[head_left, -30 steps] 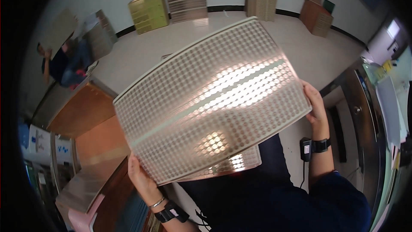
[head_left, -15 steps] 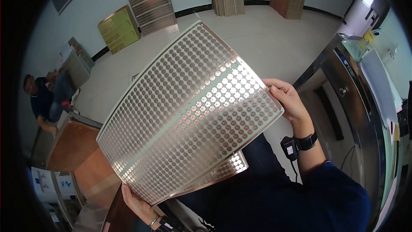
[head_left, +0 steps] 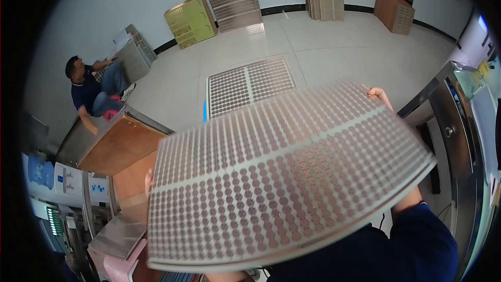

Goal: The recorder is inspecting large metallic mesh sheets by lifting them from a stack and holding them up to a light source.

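Note:
A large circuit board panel (head_left: 271,177), pale with rows of coppery round pads, spans the middle of the view, slightly blurred and tilted. My right hand (head_left: 381,96) grips its far right edge, fingers curled over the rim. At the left edge a few fingers of my left hand (head_left: 149,180) show, closed on the panel; the rest of that hand is hidden behind it. Beyond the far edge lies another similar panel (head_left: 250,86), low down, with a bit of blue beside it.
A person (head_left: 94,86) sits at the left beside stacked panels (head_left: 134,55). A brown-topped cabinet (head_left: 117,143) stands left, a metal desk (head_left: 443,120) with papers right. More panels (head_left: 232,2), a yellow-green board (head_left: 190,22) and a brown stack (head_left: 394,13) line the far wall.
The held panel has swung to lie wider and flatter, nearer me, and its glare has gone. The view has shifted left, and the panel beyond has come into sight.

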`<control>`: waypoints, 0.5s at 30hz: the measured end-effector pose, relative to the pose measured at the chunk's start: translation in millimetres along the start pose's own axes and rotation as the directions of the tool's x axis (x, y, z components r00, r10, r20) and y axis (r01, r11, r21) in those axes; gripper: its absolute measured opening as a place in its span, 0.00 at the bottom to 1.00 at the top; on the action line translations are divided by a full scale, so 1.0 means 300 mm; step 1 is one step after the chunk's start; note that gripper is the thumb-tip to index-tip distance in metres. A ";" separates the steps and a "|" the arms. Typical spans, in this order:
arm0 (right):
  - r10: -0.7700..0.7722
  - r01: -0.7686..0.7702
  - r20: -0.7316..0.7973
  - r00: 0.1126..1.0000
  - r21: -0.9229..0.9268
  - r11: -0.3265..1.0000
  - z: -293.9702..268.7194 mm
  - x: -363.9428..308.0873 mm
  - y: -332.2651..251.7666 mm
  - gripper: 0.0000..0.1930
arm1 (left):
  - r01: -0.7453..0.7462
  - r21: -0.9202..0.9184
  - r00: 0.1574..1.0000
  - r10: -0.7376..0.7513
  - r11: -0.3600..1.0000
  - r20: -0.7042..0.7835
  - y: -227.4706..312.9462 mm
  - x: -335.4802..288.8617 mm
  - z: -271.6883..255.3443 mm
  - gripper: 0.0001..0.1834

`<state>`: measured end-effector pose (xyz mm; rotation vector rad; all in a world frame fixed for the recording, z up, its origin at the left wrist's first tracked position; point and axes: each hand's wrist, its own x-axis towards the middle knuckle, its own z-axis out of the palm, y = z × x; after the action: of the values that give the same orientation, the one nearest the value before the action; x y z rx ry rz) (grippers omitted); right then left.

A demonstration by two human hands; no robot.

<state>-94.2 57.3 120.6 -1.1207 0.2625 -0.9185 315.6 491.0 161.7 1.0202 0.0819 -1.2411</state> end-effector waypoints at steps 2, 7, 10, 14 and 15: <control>-0.024 0.025 0.041 0.999 -0.015 1.000 0.028 -0.018 0.021 0.17 | -0.099 -0.073 0.995 0.098 0.992 -0.018 -0.001 -0.033 -0.100 0.30; 0.360 -0.301 -0.086 0.929 0.392 0.870 0.155 -0.049 -0.045 0.25 | -0.355 -0.227 0.935 0.343 0.907 -0.092 -0.023 -0.096 -0.238 0.31; 0.313 -0.302 -0.037 0.949 0.173 0.937 0.074 -0.052 -0.010 0.25 | -0.490 -0.300 0.871 0.470 0.818 -0.142 -0.133 -0.004 -0.126 0.32; 0.091 -0.092 -0.046 0.995 -0.014 0.996 0.012 -0.030 0.000 0.27 | -0.675 -0.357 0.733 0.642 0.646 -0.225 -0.436 0.121 0.169 0.33; 0.097 -0.097 -0.028 0.995 -0.004 0.995 0.025 -0.022 0.006 0.27 | -0.689 -0.351 0.720 0.652 0.634 -0.238 -0.454 0.097 0.186 0.33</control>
<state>-92.7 67.3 120.8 -1.0910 0.3398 -0.8482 191.6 436.8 97.2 0.6213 0.0251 -0.4431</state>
